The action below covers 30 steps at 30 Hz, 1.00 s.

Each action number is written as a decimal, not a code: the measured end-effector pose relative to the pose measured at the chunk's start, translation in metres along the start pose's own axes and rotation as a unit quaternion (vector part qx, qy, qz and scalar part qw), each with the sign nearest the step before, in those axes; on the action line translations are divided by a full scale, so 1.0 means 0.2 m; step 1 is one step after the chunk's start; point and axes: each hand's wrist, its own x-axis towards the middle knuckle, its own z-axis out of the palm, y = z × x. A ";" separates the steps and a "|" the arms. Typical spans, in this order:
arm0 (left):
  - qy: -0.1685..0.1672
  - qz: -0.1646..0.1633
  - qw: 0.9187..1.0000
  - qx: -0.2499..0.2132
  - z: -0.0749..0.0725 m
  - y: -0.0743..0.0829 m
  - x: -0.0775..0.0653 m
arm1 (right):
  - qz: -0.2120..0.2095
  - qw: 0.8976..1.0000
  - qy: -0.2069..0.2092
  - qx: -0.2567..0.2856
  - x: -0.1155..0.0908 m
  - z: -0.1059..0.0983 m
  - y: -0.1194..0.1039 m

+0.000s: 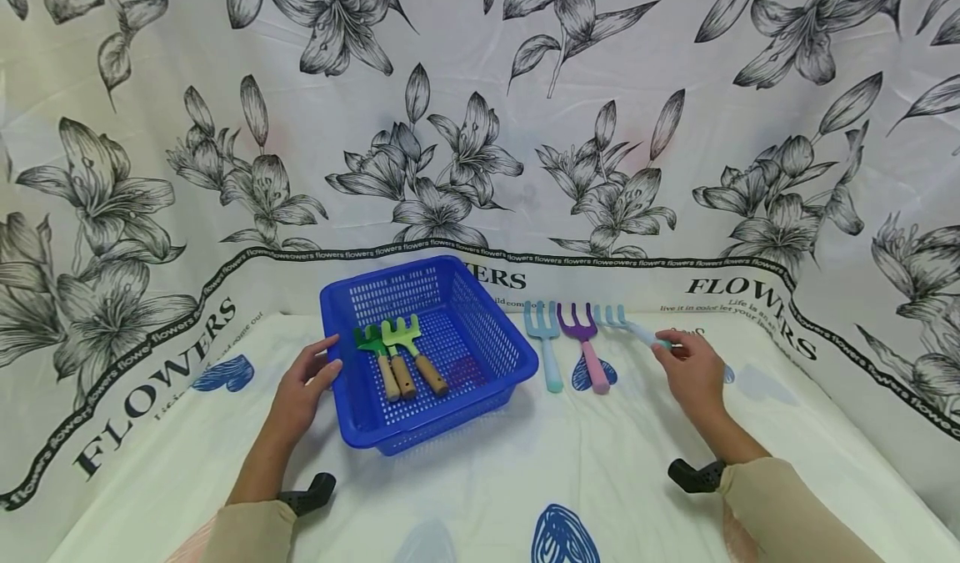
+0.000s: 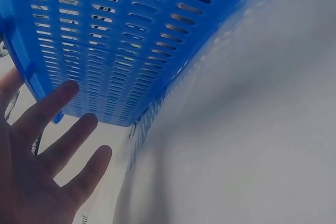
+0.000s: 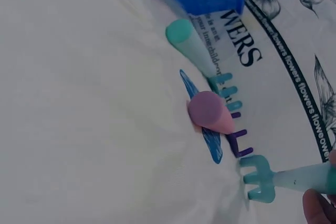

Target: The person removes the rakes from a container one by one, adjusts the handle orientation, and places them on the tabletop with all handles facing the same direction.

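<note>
My right hand [image 1: 690, 371] pinches the handle end of a light-blue garden hand fork [image 3: 260, 179], its tines pointing away to the left over the cloth. Beside it lie a purple hand fork with a pink handle [image 1: 588, 359] and another light-blue hand fork [image 1: 550, 354], side by side. At the left rim of a blue plastic basket [image 1: 521, 371], my left hand [image 1: 303, 388] has its fingertips right at the edge. In the left wrist view its fingers [image 2: 68, 140] spread loosely along the slotted wall. Inside the basket lie three wood-handled tools [image 1: 431, 375] with green tines.
A white cloth with blue hearts [image 1: 566, 534] covers the table. Behind stands a hanging white cloth [image 1: 510, 171] printed with flowers. Black wrist mounts [image 1: 693, 475] sit at both sleeves.
</note>
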 end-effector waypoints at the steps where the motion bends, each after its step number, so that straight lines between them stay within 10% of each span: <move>1: 0.000 -0.002 1.000 0.002 0.00 0.00 0.00 | 0.000 1.000 -0.005 -0.003 -0.01 0.00 0.00; 19: -0.007 -0.012 1.000 0.003 -0.02 -0.01 -0.01 | 0.022 0.989 -0.143 -0.031 -0.04 0.06 0.10; 30: -0.002 -0.005 1.000 -0.004 -0.02 -0.01 0.00 | 0.019 0.987 -0.147 -0.067 -0.08 0.07 0.11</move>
